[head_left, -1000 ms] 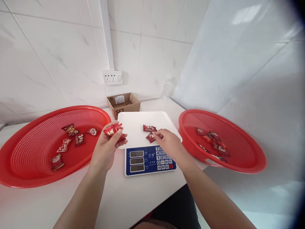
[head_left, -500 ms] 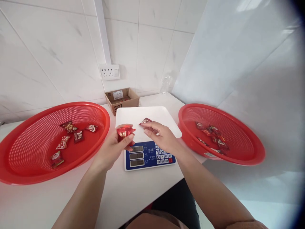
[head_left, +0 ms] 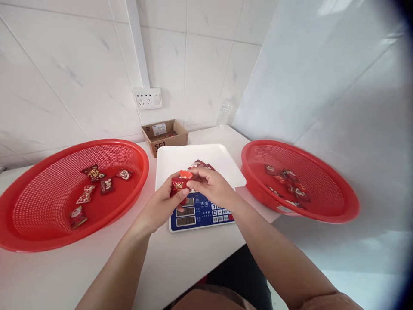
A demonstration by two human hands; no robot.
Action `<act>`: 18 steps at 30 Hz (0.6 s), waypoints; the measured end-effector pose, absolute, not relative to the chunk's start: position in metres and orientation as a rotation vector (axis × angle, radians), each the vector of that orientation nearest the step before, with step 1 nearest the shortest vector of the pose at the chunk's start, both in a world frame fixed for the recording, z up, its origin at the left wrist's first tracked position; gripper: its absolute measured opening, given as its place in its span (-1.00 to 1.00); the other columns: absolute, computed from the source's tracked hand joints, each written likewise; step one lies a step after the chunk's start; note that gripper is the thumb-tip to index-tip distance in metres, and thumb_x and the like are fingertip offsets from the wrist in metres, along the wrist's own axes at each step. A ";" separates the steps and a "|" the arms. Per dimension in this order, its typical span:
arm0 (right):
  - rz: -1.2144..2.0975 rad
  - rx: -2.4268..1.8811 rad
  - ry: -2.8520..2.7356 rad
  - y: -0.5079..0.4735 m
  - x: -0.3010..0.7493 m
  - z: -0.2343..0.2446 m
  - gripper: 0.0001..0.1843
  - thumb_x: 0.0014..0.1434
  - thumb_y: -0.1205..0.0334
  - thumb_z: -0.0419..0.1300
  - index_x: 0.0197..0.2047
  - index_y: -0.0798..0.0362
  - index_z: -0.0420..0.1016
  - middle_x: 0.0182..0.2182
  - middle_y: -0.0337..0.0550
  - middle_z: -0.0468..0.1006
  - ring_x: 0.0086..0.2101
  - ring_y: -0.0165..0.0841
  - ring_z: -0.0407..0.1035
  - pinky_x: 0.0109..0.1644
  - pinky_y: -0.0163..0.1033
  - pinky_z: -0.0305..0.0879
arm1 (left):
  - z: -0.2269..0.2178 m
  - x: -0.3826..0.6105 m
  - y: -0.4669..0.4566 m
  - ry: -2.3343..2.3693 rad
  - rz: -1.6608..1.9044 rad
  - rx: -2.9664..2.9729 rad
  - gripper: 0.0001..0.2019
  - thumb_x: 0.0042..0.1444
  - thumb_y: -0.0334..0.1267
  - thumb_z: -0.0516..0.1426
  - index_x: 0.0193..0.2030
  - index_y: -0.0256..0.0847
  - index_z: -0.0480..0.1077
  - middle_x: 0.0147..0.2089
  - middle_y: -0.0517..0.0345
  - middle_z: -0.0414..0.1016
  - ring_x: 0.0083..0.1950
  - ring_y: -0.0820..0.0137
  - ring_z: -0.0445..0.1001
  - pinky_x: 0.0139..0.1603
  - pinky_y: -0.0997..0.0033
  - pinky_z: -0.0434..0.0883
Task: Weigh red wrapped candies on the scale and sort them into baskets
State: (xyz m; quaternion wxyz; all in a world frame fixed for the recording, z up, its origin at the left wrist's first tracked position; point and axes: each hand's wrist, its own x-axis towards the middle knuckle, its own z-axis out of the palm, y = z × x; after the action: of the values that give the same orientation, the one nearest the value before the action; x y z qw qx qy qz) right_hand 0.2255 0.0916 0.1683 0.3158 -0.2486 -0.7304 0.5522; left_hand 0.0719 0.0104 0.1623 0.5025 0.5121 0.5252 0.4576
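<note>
Two red baskets (head_left: 97, 143), wrapped candies (head_left: 106, 186) in each, left hand (head_left: 158, 206) holding more

Left hand (head_left: 158, 207) and right hand (head_left: 213, 187) have met (above the scale (head_left: 201, 214)), seemingly on candy (head_left: 178, 186).

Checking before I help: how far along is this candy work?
Done: five candies in the left red basket, a heap in the right basket. In hand: the left hand holds a candy, right hand touching it. Left: a few candies on the scale's white tray.
</note>
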 end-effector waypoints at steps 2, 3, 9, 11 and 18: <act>1.404 -0.654 -1.974 0.091 0.227 0.169 -0.81 0.14 0.14 0.16 -0.20 0.04 0.45 -0.28 -0.18 0.52 -0.28 -0.38 0.42 -0.18 -0.21 0.37 | 0.162 0.071 0.010 1.255 1.056 1.278 -0.54 0.18 -0.07 0.07 0.21 -0.02 0.17 -0.22 0.20 0.36 -0.28 0.45 0.37 -0.34 0.42 0.45; 1.370 -0.665 -1.992 0.092 0.227 0.170 -0.81 0.16 0.12 0.15 -0.22 0.04 0.45 -0.32 -0.20 0.51 -0.31 -0.39 0.42 -0.20 -0.22 0.36 | 0.162 0.070 0.009 1.250 1.029 1.297 -0.54 0.18 -0.07 0.07 0.22 0.00 0.17 -0.22 0.20 0.37 -0.26 0.44 0.37 -0.33 0.42 0.44; 1.141 -0.903 -1.902 0.107 0.229 0.166 -0.78 0.20 0.11 0.07 -0.36 0.04 0.44 -0.43 -0.23 0.49 -0.42 -0.42 0.38 -0.33 -0.28 0.32 | 0.165 0.066 0.008 1.330 1.089 1.215 -0.44 0.15 -0.09 0.10 0.28 -0.03 0.08 -0.15 0.15 0.40 -0.28 0.45 0.39 -0.31 0.39 0.46; 0.930 -1.019 -2.001 0.117 0.229 0.161 -0.80 0.20 0.16 0.08 -0.35 0.04 0.47 -0.42 -0.21 0.52 -0.40 -0.39 0.39 -0.28 -0.24 0.33 | 0.166 0.064 0.009 1.344 1.191 1.137 -0.45 0.14 -0.12 0.11 0.27 -0.09 0.10 -0.12 0.11 0.40 -0.24 0.43 0.41 -0.28 0.35 0.48; 0.585 -1.120 -2.037 0.131 0.231 0.151 -0.74 0.17 0.28 0.11 -0.08 0.00 0.50 -0.11 -0.04 0.47 -0.10 -0.24 0.37 -0.05 -0.08 0.31 | 0.163 0.065 0.012 1.234 1.238 1.027 -0.47 0.14 -0.28 0.09 0.25 -0.02 0.10 0.05 0.11 0.36 0.04 0.35 0.41 0.07 0.19 0.43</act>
State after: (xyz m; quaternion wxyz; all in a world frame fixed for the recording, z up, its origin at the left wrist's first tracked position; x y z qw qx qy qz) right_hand 0.2314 0.1314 0.1506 0.3635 -0.4352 -0.7917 0.2274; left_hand 0.0650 0.0116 0.1630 0.5289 0.4299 0.5165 0.5184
